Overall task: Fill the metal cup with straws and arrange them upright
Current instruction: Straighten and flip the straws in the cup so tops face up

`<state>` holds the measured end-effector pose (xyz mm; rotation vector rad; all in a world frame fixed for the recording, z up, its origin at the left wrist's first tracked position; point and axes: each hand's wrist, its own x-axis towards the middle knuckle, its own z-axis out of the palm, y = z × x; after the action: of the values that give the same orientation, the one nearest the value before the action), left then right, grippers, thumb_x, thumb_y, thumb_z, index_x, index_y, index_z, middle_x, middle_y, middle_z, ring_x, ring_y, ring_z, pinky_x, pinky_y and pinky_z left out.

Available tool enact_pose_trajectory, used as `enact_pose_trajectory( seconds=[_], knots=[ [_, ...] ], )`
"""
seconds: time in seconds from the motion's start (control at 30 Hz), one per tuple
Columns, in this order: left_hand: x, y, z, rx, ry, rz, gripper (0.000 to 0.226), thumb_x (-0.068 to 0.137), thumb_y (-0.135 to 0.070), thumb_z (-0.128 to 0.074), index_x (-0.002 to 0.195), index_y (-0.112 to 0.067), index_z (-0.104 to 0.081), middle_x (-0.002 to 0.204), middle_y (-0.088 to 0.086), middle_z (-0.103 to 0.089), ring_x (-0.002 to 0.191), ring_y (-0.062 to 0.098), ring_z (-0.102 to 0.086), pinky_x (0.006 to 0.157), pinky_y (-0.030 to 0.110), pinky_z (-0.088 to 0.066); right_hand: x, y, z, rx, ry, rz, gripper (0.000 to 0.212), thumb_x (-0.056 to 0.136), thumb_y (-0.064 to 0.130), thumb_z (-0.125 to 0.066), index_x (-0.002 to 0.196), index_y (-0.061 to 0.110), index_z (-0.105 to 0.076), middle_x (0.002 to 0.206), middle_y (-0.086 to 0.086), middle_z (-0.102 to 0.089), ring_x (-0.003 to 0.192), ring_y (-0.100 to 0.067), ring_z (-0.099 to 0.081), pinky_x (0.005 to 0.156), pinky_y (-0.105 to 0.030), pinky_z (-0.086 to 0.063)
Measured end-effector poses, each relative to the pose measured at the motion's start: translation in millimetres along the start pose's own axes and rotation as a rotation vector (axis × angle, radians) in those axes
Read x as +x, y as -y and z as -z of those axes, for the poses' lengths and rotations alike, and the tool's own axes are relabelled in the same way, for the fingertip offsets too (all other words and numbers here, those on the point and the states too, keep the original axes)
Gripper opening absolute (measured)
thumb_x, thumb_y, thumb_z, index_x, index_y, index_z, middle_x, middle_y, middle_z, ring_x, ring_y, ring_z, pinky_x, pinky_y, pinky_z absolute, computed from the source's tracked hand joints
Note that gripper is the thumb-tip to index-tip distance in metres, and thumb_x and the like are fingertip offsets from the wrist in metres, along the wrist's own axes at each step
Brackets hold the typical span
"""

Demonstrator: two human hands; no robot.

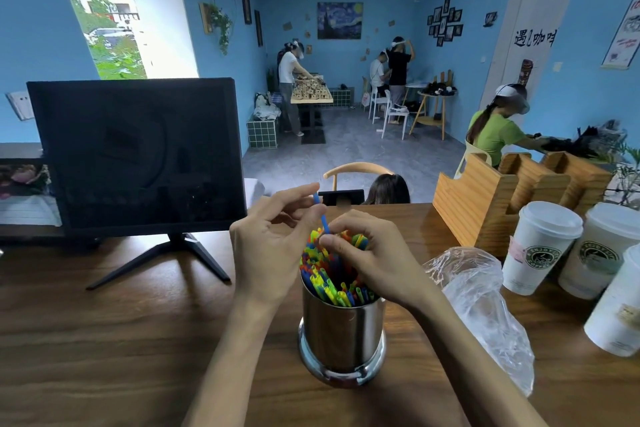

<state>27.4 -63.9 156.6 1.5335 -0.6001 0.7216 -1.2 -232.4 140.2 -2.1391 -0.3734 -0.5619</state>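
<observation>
A shiny metal cup (342, 336) stands on the wooden table (121, 340) in front of me, packed with upright coloured straws (329, 274). One blue straw (323, 218) sticks up above the bundle. My left hand (270, 243) pinches its upper part between thumb and fingers. My right hand (374, 256) curls over the right side of the straw tops, its thumb and forefinger pinching the blue straw lower down. The straws under my right palm are hidden.
A dark monitor (138, 152) on a stand sits at the left. A crumpled clear plastic bag (485, 315) lies right of the cup. White lidded paper cups (540, 246) and a wooden organiser (495, 198) stand at the right. People work in the room behind.
</observation>
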Motion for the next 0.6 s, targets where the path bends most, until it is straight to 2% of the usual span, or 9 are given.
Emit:
enact_pose_trajectory(
  seconds=[0.1, 0.2, 0.27, 0.37, 0.43, 0.5, 0.57, 0.6],
  knots=[
    [2, -10, 0, -0.106, -0.110, 0.002, 0.026, 0.082, -0.012, -0.081, 0.102, -0.027, -0.074, 0.089, -0.006, -0.077, 0.081, 0.009, -0.072, 0.076, 0.022, -0.054, 0, 2, -1, 0.041, 0.018, -0.019, 0.014, 0.097, 0.035, -0.066, 0.102, 0.024, -0.073, 0.094, 0.015, -0.073, 0.096, -0.005, -0.068, 0.084, -0.024, -0.053],
    [7, -15, 4, -0.194, -0.229, -0.022, 0.025, 0.086, -0.012, -0.079, 0.104, -0.028, -0.072, 0.092, -0.001, -0.076, 0.085, 0.017, -0.071, 0.075, 0.039, -0.057, 1, 0, 1, 0.063, 0.054, -0.038, 0.017, 0.100, 0.033, -0.062, 0.107, 0.026, -0.076, 0.096, 0.015, -0.076, 0.099, -0.004, -0.069, 0.088, -0.025, -0.053],
    [11, -14, 6, -0.209, -0.226, 0.006, 0.024, 0.087, -0.014, -0.078, 0.103, -0.030, -0.073, 0.091, -0.002, -0.076, 0.083, 0.018, -0.071, 0.074, 0.042, -0.057, 1, -2, 2, 0.054, 0.053, -0.035, 0.020, 0.099, 0.032, -0.062, 0.112, 0.026, -0.076, 0.100, 0.016, -0.075, 0.102, -0.001, -0.068, 0.088, -0.020, -0.051],
    [11, -6, 6, -0.127, -0.028, 0.072, 0.024, 0.086, -0.012, -0.080, 0.099, -0.031, -0.075, 0.089, -0.007, -0.076, 0.081, 0.015, -0.071, 0.074, 0.026, -0.055, 0, -3, 3, 0.054, 0.033, -0.023, 0.024, 0.096, 0.031, -0.067, 0.119, 0.028, -0.073, 0.105, 0.016, -0.074, 0.103, 0.002, -0.067, 0.088, -0.018, -0.051],
    [7, 2, 2, -0.013, 0.181, 0.116, 0.025, 0.085, -0.014, -0.081, 0.095, -0.036, -0.077, 0.087, -0.013, -0.075, 0.080, 0.008, -0.070, 0.073, 0.025, -0.055, -1, -4, 3, 0.066, 0.005, -0.015, 0.028, 0.094, 0.029, -0.071, 0.122, 0.027, -0.072, 0.105, 0.013, -0.075, 0.102, -0.002, -0.068, 0.089, -0.022, -0.053],
    [2, 12, -1, 0.080, 0.340, 0.118, 0.023, 0.085, -0.016, -0.081, 0.096, -0.037, -0.079, 0.094, -0.015, -0.072, 0.090, 0.010, -0.070, 0.080, 0.029, -0.057, -1, -6, 3, 0.044, -0.018, 0.004, 0.026, 0.093, 0.024, -0.073, 0.119, 0.024, -0.072, 0.103, 0.011, -0.075, 0.100, -0.005, -0.069, 0.087, -0.026, -0.054],
    [0, 14, -1, 0.176, 0.427, 0.089, 0.022, 0.087, -0.023, -0.079, 0.102, -0.038, -0.079, 0.103, -0.019, -0.064, 0.103, 0.009, -0.064, 0.086, 0.020, -0.052, -2, -8, 3, -0.005, -0.047, 0.009, 0.022, 0.092, 0.020, -0.072, 0.113, 0.027, -0.069, 0.097, 0.013, -0.075, 0.095, -0.002, -0.069, 0.082, -0.023, -0.054],
    [0, 14, 0, 0.207, 0.449, 0.083, 0.023, 0.087, -0.026, -0.079, 0.107, -0.039, -0.078, 0.104, -0.019, -0.060, 0.105, 0.007, -0.062, 0.085, 0.016, -0.050, -3, -7, 2, -0.023, -0.065, 0.000, 0.027, 0.092, 0.019, -0.073, 0.113, 0.034, -0.065, 0.094, 0.014, -0.074, 0.092, 0.000, -0.069, 0.079, -0.020, -0.054]
  ],
)
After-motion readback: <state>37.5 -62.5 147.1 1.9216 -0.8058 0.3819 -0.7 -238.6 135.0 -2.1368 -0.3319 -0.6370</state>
